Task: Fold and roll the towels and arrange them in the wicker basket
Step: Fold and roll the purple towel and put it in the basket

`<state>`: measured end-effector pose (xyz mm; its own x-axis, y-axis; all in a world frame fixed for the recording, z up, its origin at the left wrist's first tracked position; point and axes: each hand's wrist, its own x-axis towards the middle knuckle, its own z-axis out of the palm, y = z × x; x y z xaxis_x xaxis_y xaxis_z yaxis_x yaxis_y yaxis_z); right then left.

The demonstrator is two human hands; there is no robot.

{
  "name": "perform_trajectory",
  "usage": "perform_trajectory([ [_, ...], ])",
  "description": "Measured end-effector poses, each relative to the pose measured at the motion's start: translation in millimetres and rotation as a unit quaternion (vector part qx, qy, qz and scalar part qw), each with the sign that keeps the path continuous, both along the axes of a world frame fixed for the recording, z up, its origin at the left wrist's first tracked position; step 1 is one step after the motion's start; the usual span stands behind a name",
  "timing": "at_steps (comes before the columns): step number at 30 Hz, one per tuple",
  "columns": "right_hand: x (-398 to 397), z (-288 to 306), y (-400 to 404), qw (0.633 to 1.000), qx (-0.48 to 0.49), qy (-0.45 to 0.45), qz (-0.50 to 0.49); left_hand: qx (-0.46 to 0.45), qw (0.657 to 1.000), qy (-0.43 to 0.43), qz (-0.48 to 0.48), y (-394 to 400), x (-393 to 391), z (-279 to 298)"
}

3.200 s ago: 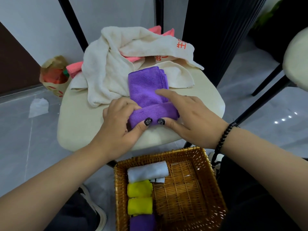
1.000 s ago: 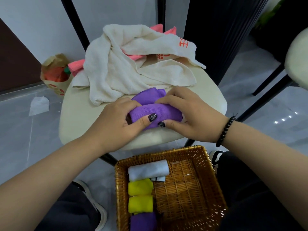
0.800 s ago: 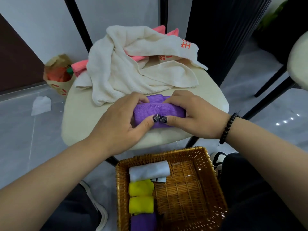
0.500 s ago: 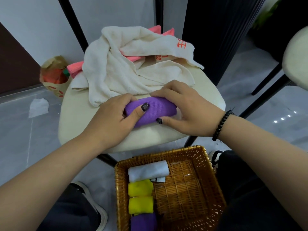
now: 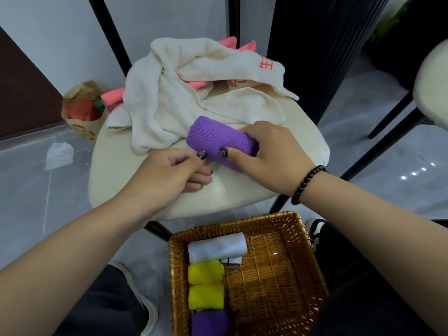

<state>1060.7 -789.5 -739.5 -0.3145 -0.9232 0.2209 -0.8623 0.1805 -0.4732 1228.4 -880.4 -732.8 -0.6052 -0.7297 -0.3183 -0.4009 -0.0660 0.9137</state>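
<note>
Your right hand [image 5: 271, 154] grips one purple roll [image 5: 219, 143], fingers curled round its right end, roll tilted on the surface [image 5: 242, 195]. Your left hand [image 5: 167, 173] rests loose just left of it, holding nothing. Basket [image 5: 278, 275] below your fingers: four rolls, one white [image 5: 217, 247], two yellow [image 5: 206, 286], one purple.

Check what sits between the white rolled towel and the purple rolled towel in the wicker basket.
Two yellow rolled towels, one behind the other, between the white rolled towel and the purple rolled towel in the wicker basket, per head view.

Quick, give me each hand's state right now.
Left hand: loosely curled, holding nothing.
Right hand: gripping the rolled purple towel.
</note>
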Motion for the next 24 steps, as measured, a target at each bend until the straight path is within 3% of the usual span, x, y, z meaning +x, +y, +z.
perform_trajectory([
  [4,18.9,-7.4,3.1,0.996,-0.08,-0.04,0.018,0.126,0.989,0.084,0.007,0.9,4.2,7.9],
  [12,33.5,-10.2,18.4,0.97,-0.148,-0.14,0.135,0.151,0.977,0.152,-0.018,7.4,13.2,9.9],
  [17,10.4,12.6,27.0,0.957,-0.167,-0.233,0.051,0.186,0.971,0.139,-0.061,13.3,18.7,10.1],
  [21,9.1,15.1,40.8,0.926,-0.075,-0.362,0.075,0.173,0.965,0.077,-0.183,26.2,27.7,-0.2],
  [24,16.7,9.0,54.0,0.912,0.034,-0.393,0.111,0.183,0.952,0.056,-0.239,32.8,35.2,-18.1],
])
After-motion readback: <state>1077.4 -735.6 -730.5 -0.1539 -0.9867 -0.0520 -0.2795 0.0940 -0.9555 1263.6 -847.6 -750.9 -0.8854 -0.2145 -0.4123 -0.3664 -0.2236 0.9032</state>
